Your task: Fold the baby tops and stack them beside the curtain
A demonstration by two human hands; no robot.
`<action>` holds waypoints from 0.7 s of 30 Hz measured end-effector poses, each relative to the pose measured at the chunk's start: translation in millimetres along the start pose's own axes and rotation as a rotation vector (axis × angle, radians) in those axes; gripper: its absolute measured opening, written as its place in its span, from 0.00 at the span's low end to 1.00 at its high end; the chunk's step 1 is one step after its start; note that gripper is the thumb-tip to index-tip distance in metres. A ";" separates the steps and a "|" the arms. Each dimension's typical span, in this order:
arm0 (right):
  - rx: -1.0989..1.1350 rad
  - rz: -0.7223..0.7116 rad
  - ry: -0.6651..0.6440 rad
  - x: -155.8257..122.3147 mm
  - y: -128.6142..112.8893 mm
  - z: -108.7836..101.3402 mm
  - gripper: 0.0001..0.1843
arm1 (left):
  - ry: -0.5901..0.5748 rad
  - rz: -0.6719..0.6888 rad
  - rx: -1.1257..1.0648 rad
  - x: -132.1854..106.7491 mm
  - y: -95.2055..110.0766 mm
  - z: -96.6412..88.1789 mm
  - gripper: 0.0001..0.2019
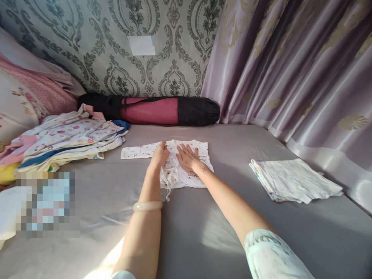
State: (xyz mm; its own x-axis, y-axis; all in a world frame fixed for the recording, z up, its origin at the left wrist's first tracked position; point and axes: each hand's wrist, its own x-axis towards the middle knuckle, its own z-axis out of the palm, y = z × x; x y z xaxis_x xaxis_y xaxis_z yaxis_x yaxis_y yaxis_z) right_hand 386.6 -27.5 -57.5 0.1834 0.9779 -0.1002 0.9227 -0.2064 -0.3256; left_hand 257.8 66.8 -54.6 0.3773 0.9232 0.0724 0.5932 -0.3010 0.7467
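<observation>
A small white baby shirt (pixel 190 176) with tiny prints and tie strings lies flat on the grey bed sheet (pixel 203 228), one sleeve stretched out to the left. My left hand (pixel 161 154) rests on the shirt near that sleeve, fingers bent and together, pressing the cloth. My right hand (pixel 188 157) lies flat on the shirt's middle with its fingers spread. A pale bangle (pixel 147 205) sits on my left forearm.
A heap of unfolded printed baby clothes (pixel 66 137) lies at the left. A stack of folded white cloths (pixel 293 180) sits at the right near the mauve curtain (pixel 290 66). A rolled pink mat in a black bag (pixel 154 109) lies along the patterned wall. Pillows are at the far left.
</observation>
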 end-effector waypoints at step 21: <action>-0.056 -0.022 0.026 9.2 -3.0 -6.2 0.27 | 0.728 -0.647 0.092 -5.1 -45.4 -48.2 0.19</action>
State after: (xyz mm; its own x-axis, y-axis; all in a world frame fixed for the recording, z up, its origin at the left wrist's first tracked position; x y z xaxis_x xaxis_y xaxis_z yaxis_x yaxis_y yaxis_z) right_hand 387.6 -17.7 -51.6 0.1708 0.9829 -0.0686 0.9441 -0.1832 -0.2741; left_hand 194.6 87.3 -57.0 -0.5534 0.8291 0.0800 0.5956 0.3268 0.7338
